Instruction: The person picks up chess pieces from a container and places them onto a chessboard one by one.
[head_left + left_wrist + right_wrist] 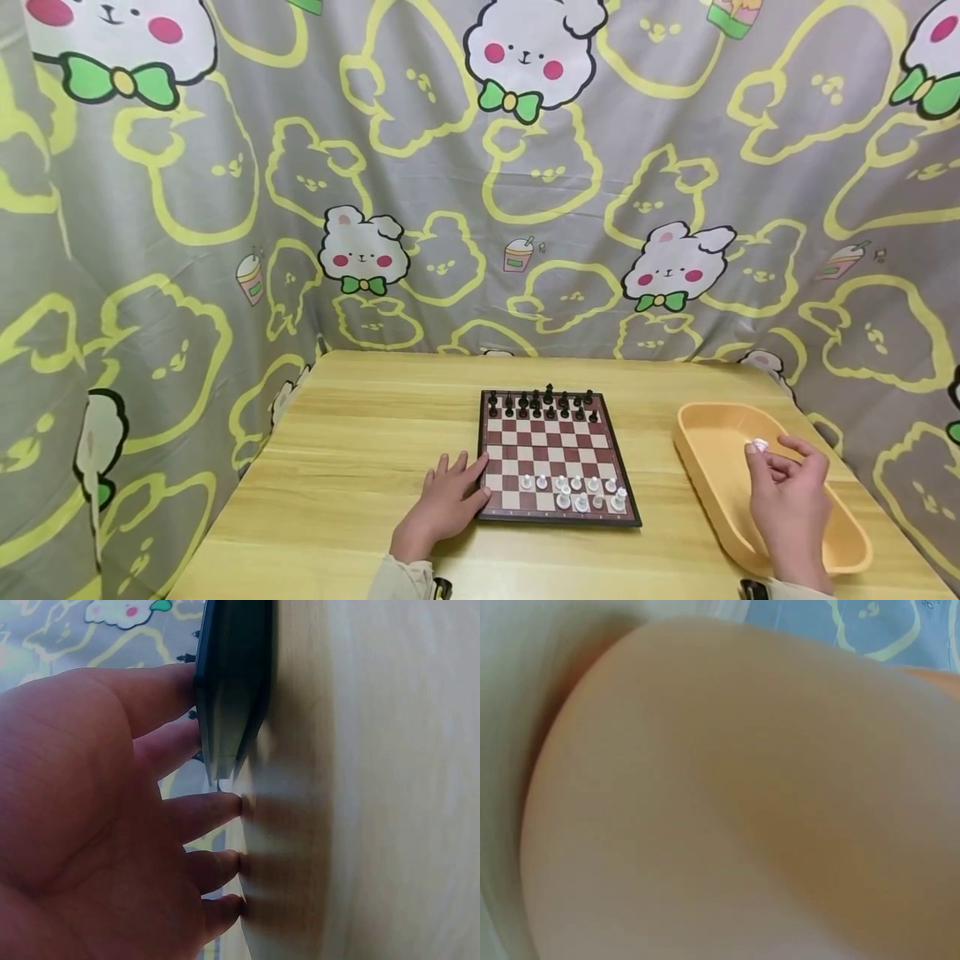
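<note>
A chessboard (512, 455) lies on the wooden table, with black chess pieces (536, 408) in two rows at its far side. White chess pieces (577, 492) stand on the near rows, mostly toward the right. My left hand (444, 502) rests at the board's left edge. In the left wrist view, thumb and index finger touch the board's dark side (236, 682), and the other fingertips meet the tabletop. Over the orange tray (701, 483), my right hand (791, 504) pinches a small white chess piece (761, 445) between thumb and fingertips; its exact kind is too small to tell.
The tray's outer wall (667, 787) fills most of the right wrist view, hiding the right hand there. Behind the table (360, 433) and along both sides hangs a grey curtain (450, 192) with cartoon prints.
</note>
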